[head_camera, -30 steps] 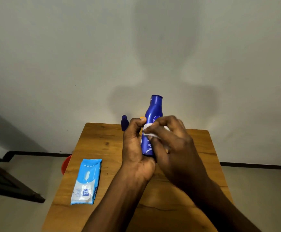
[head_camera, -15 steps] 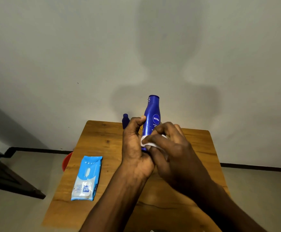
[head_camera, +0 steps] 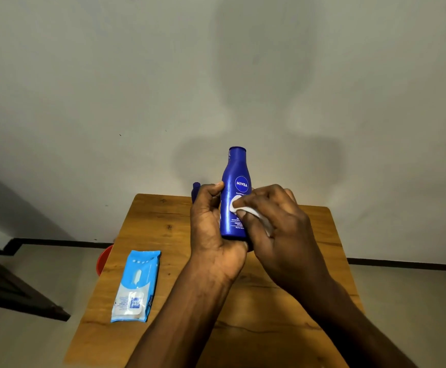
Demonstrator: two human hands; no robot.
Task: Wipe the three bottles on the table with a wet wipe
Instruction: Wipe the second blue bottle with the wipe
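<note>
Blue plastic lotion bottle (head_camera: pixel 234 192) stayed gripped in my left hand (head_camera: pixel 211 229); my right hand (head_camera: pixel 272 221) pinched the white wet wipe (head_camera: pixel 243 208), which I judged needed firm strokes right around it.

Blue bottle (head_camera: pixel 235 192) turned — label now forward, wet wipe (head_camera: pixel 239 207) lower across it.

both hands (head_camera: pixel 211 224) (head_camera: pixel 277 229) raised together, fingers curled.

A glossy, smooth plastic finish is shown by the blue bottle (head_camera: pixel 235 192); varnished wood grain by the table (head_camera: pixel 163 224); shiny plastic film by the wipes pack (head_camera: pixel 137 285).
</note>
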